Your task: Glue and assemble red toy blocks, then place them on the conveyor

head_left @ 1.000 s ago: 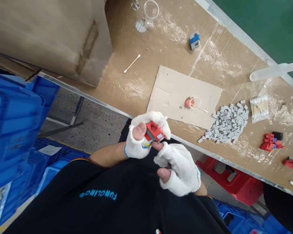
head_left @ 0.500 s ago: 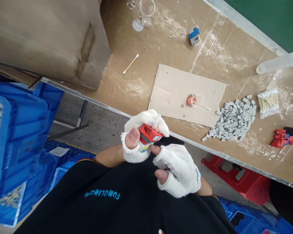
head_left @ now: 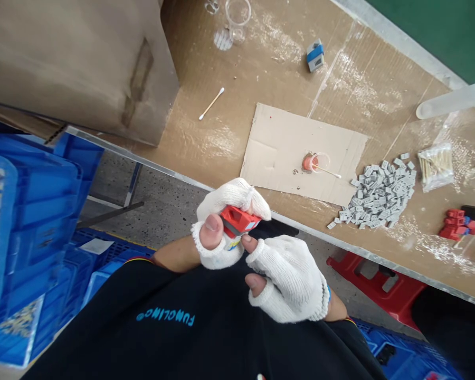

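My left hand (head_left: 229,224), in a white glove with bare thumb tip, is closed around a small red toy vehicle (head_left: 240,220) with a grey band and a blue-and-yellow patch low on its side. The toy is held just off the table's near edge, in front of my dark shirt. My right hand (head_left: 291,279), gloved the same way, is beside it on the right. Its index fingertip is at the toy's lower edge, seemingly touching it. The right thumb stands apart from that finger, with nothing visible between them. The other right fingers are mostly hidden.
On the table lie a cardboard sheet (head_left: 273,158) with a small cup of red paint (head_left: 311,162), a heap of grey pieces (head_left: 382,195), bagged cotton swabs (head_left: 436,166) and red parts (head_left: 455,226). A large carton (head_left: 75,63) stands left. Blue crates (head_left: 43,211) and a red stool (head_left: 380,287) flank me.
Both hands and the toy have shifted slightly left. The right thumb has moved a little left and stays apart from the index finger. A dark shape at lower right covers more of the red stool.
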The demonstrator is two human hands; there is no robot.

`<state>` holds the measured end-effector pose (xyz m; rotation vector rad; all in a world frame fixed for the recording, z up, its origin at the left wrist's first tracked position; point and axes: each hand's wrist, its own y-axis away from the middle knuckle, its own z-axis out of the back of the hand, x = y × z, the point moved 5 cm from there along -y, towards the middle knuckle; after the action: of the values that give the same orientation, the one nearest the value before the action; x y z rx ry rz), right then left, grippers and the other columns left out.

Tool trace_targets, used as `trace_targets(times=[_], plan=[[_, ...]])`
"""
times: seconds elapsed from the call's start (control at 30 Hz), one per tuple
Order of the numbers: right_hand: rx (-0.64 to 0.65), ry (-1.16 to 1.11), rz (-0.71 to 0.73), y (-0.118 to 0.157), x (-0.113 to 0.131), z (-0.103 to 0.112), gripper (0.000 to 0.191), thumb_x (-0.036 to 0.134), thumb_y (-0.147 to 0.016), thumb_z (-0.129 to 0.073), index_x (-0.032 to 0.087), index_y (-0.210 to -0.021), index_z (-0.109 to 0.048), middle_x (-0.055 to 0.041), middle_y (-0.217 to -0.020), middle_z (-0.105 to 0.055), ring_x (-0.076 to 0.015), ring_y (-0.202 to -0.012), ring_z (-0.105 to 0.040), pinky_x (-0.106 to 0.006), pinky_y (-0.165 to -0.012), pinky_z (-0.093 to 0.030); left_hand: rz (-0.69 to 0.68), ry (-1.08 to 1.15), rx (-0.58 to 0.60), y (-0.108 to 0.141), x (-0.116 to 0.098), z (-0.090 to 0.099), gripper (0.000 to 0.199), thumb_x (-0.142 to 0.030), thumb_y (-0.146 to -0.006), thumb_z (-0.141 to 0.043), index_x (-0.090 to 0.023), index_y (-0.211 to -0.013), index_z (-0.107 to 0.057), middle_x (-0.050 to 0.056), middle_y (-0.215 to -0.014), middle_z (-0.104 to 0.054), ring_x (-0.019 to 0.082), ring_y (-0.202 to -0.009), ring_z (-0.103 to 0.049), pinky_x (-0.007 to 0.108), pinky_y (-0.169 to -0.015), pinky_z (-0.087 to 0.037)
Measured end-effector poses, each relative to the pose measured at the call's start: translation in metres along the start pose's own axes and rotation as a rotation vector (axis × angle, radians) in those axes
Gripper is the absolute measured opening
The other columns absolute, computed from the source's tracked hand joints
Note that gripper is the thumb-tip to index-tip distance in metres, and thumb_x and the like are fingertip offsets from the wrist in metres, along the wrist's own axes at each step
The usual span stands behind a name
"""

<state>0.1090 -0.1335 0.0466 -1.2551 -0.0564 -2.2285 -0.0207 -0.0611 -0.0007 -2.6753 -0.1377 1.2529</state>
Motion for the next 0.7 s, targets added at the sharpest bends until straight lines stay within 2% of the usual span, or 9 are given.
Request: trace_targets(times=[0.07, 0.13, 0.27, 0.37, 0.43, 0.57, 0.7], plan=[[0.017, -0.014, -0.010, 0.000, 0.000, 0.001, 0.061, 0.025, -0.111, -0.058, 0.013, -0.170, -0.049, 0.0066, -0.070, -0.069, -0.0183, -0.053, -0.067, -0.033, -0.051, -0.051, -0.001, -0.032, 0.038, 0.000, -0.001, 0.002, 0.054, -0.066, -0.117, -0.057, -0.023, -0.092, -0.079, 0.002, -0.072, -0.061, 0.016, -0.052, -0.055, 0.032, -0.052, -0.052], [0.027, -0.025, -0.020, 0.000, 0.000, 0.001, 0.060, 0.026, -0.112, -0.057, 0.014, -0.170, -0.049, 0.0063, -0.070, -0.069, -0.0180, -0.054, -0.068, -0.032, -0.052, -0.053, 0.017, -0.078, 0.052, 0.000, -0.002, 0.006, 0.055, -0.067, -0.117, -0.057, -0.023, -0.093, -0.080, 0.002, -0.073, -0.064, 0.014, -0.049, -0.049, 0.033, -0.052, -0.052], [0.037, -0.070, -0.023, 0.001, -0.004, -0.002, 0.055, 0.028, -0.115, -0.054, 0.015, -0.169, -0.051, 0.0066, -0.071, -0.068, -0.0167, -0.055, -0.067, -0.032, -0.055, -0.054, -0.009, -0.152, 0.001, 0.000, -0.006, 0.006, 0.057, -0.069, -0.116, -0.058, -0.024, -0.089, -0.080, 0.003, -0.072, -0.066, 0.013, -0.046, -0.049, 0.035, -0.054, -0.056], [0.026, -0.101, -0.017, 0.002, -0.006, -0.003, 0.054, 0.027, -0.116, -0.054, 0.014, -0.168, -0.052, 0.0068, -0.070, -0.067, -0.0168, -0.054, -0.066, -0.032, -0.055, -0.054, -0.115, -0.163, -0.046, -0.001, -0.008, 0.000, 0.056, -0.062, -0.119, -0.053, -0.024, -0.089, -0.080, 0.003, -0.068, -0.064, 0.015, -0.047, -0.051, 0.032, -0.051, -0.051], [0.018, -0.111, -0.016, 0.003, -0.006, -0.004, 0.054, 0.027, -0.116, -0.054, 0.014, -0.168, -0.052, 0.0062, -0.072, -0.068, -0.0171, -0.055, -0.067, -0.033, -0.055, -0.054, -0.130, -0.156, -0.063, -0.003, -0.008, -0.003, 0.054, -0.060, -0.119, -0.053, -0.024, -0.089, -0.081, 0.002, -0.066, -0.063, 0.016, -0.047, -0.050, 0.031, -0.049, -0.049], [0.006, -0.138, -0.027, 0.002, -0.008, -0.006, 0.054, 0.027, -0.117, -0.053, 0.018, -0.170, -0.050, 0.0070, -0.073, -0.069, -0.0166, -0.056, -0.069, -0.032, -0.057, -0.055, -0.044, -0.161, -0.045, -0.003, -0.008, 0.002, 0.057, -0.068, -0.116, -0.060, -0.025, -0.085, -0.080, 0.002, -0.065, -0.064, 0.015, -0.046, -0.051, 0.032, -0.050, -0.052], [-0.030, -0.203, 0.012, -0.003, -0.015, -0.004, 0.048, 0.032, -0.122, -0.048, 0.020, -0.168, -0.055, 0.0069, -0.072, -0.068, -0.0163, -0.056, -0.067, -0.031, -0.058, -0.055, 0.040, -0.178, -0.021, -0.002, -0.009, 0.007, 0.057, -0.068, -0.115, -0.062, -0.023, -0.085, -0.079, 0.004, -0.070, -0.066, 0.018, -0.051, -0.060, 0.037, -0.058, -0.058]])
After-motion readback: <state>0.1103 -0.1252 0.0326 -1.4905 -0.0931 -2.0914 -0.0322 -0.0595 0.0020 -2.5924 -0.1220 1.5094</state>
